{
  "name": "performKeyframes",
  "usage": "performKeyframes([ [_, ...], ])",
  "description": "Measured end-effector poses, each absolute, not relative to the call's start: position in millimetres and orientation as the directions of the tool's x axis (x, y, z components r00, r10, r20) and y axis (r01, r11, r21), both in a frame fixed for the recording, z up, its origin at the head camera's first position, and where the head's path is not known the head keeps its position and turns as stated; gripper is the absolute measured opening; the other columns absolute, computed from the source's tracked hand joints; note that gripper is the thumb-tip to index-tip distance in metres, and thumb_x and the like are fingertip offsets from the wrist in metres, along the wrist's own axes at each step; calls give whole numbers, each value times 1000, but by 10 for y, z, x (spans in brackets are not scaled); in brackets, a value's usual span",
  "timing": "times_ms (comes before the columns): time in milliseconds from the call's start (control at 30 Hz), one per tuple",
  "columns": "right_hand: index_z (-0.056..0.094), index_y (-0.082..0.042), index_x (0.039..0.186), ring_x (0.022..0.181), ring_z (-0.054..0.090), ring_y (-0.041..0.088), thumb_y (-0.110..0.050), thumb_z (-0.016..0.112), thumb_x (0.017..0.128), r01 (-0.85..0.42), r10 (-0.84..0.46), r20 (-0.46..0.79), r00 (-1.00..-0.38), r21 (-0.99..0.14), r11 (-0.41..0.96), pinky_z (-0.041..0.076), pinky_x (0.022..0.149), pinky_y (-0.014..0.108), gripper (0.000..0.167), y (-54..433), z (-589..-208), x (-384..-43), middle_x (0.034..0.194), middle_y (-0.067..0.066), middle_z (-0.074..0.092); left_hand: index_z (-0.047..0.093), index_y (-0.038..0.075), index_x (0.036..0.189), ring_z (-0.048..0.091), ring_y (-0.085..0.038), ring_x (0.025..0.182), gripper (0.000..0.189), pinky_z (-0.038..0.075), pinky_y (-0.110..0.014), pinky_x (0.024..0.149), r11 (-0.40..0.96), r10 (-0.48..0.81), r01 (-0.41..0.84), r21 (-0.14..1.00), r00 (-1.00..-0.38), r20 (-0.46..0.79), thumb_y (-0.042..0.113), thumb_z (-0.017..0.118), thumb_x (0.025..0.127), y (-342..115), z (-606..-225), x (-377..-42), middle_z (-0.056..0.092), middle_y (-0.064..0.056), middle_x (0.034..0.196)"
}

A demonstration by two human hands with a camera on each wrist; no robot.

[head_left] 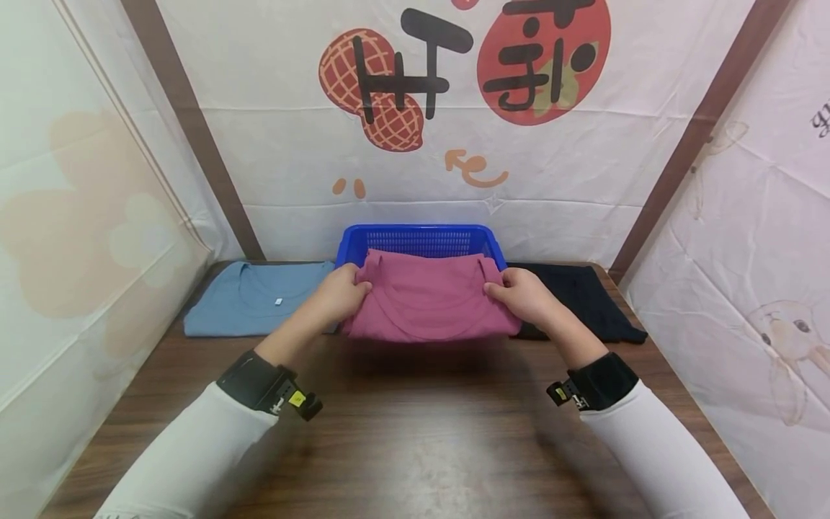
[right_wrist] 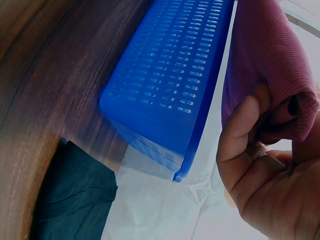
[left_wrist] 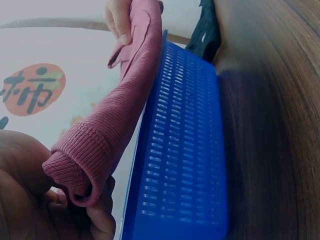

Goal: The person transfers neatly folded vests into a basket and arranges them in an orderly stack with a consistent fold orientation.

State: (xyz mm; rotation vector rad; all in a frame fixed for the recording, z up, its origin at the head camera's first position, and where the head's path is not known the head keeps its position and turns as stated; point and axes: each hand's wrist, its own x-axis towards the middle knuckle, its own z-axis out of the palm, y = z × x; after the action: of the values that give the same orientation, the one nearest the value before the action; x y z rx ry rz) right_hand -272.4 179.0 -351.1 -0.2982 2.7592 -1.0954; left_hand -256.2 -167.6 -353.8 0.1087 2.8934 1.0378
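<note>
A folded pink ribbed shirt (head_left: 431,299) with a round neckline is held up between both hands, over the front of a blue plastic basket (head_left: 418,229). The left hand (head_left: 340,292) grips its left edge, thumb on top and fingers beneath. At the opposite edge the right hand (head_left: 521,294) pinches the cloth the same way. In the left wrist view the rolled end of the shirt (left_wrist: 100,145) lies in the left hand, above the perforated basket wall (left_wrist: 180,150). The right wrist view shows fingers (right_wrist: 245,120) curled round the other end. Most of the basket's inside is hidden behind the shirt.
A folded light blue shirt (head_left: 259,299) lies on the brown wooden table (head_left: 415,432) left of the basket. Folded black clothing (head_left: 583,299) lies to the right. A printed white cloth wall (head_left: 415,173) stands close behind, with more cloth at both sides.
</note>
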Motion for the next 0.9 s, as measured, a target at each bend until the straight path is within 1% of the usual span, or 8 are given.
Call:
performKeyframes([
  [267, 65, -2, 100, 60, 59, 17, -35, 60, 104, -99, -231, -89, -969, -716, 691, 49, 55, 30, 34, 1778, -3517, -2852, 73, 7, 62, 54, -8, 125, 58, -31, 103, 35, 51, -48, 90, 770, 79, 40, 637, -996, -33, 22, 48, 107, -1682, -3562, -2638, 62, -23, 117],
  [433, 65, -2, 98, 61, 58, 15, -34, 60, 104, -105, -236, -85, -968, -717, 690, 48, 54, 29, 34, 1780, -3499, -2914, 72, 5, 60, 53, -8, 124, 58, -31, 101, 34, 52, -46, 87, 761, 75, 43, 648, -997, -22, 21, 47, 108, -1674, -3561, -2690, 60, -23, 114],
  [600, 63, -2, 96, 60, 57, 15, -34, 59, 104, -102, -230, -81, -970, -722, 684, 47, 54, 28, 33, 1769, -3503, -2968, 72, 4, 58, 52, -7, 126, 59, -32, 103, 35, 53, -45, 86, 765, 70, 30, 644, -997, -36, 23, 46, 108, -1685, -3552, -2753, 60, -22, 116],
  [767, 61, -3, 93, 59, 57, 15, -35, 58, 105, -90, -212, -81, -974, -720, 688, 47, 53, 29, 34, 1751, -3531, -3052, 72, 4, 58, 53, -5, 122, 60, -32, 102, 33, 53, -44, 83, 768, 58, 23, 639, -998, -33, 24, 46, 108, -1678, -3555, -2815, 60, -21, 113],
  [900, 62, -4, 92, 60, 57, 15, -35, 59, 104, -84, -199, -78, -977, -716, 693, 47, 54, 28, 34, 1732, -3545, -3123, 72, 3, 58, 53, -5, 121, 60, -32, 101, 32, 53, -44, 84, 768, 47, 16, 641, -998, -31, 24, 47, 108, -1670, -3567, -2869, 60, -21, 112],
])
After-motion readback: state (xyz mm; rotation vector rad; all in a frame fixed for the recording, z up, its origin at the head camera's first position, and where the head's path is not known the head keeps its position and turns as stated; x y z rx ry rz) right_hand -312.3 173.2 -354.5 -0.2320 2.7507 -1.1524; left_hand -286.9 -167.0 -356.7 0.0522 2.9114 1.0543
